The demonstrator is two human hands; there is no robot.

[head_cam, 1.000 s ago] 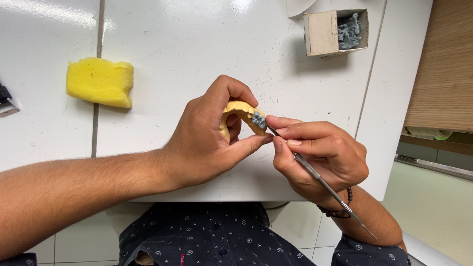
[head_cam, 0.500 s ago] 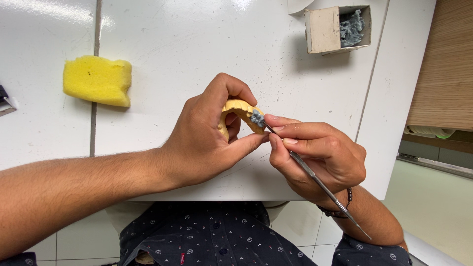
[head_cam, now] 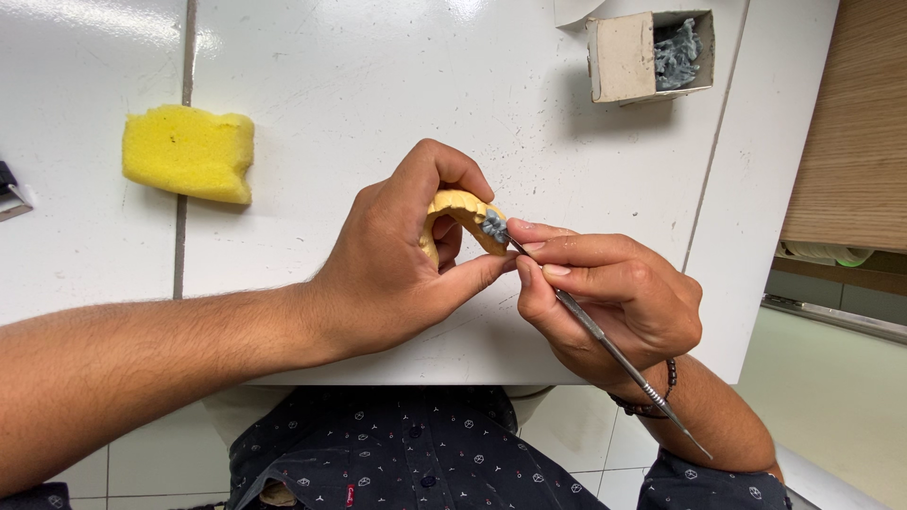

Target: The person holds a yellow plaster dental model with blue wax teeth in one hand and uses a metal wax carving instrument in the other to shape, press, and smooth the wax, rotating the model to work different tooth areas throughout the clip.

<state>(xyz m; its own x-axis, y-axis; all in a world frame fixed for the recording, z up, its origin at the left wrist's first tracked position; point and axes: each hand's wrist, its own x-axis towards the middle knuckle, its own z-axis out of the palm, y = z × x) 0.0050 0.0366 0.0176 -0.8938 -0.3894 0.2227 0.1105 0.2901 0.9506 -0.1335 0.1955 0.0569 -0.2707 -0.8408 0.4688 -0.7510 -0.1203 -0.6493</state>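
Yellow cast: a horseshoe-shaped dental cast (head_cam: 460, 210) of pale yellow stone, held up above the white table (head_cam: 378, 94), near its front edge.
Grey wax: a small grey lump (head_cam: 492, 226) sits on the right end of the cast, shaped like a tooth or two.
Left hand: my left hand (head_cam: 397, 269) comes in from the left and wraps the cast. My fingers curl over its top and my thumb presses up from below, so they are clamped on it.
Right hand: my right hand (head_cam: 614, 302) meets it from the right. My thumb and first fingers are pinched together on a thin metal tool (head_cam: 605, 345), held like a pen.
Tool: its tip touches the grey lump; its long handle runs down and to the right, past my wrist, ending in a second point.
Bracelet: a dark beaded band (head_cam: 652, 401) circles my right wrist.
Sponge: a yellow sponge (head_cam: 189, 153) lies on the table to the left, well apart from my hands.
Box: a small open cardboard box (head_cam: 624, 57) lies at the far right of the table, with grey pieces (head_cam: 675, 52) showing inside.
Table: glossy white, with a dark seam running down its left part.
Clothes: dark blue patterned fabric (head_cam: 406, 453) covers my lap below the table edge.
Right side: a wooden panel (head_cam: 855, 123) stands past the table, with pale floor beneath it.
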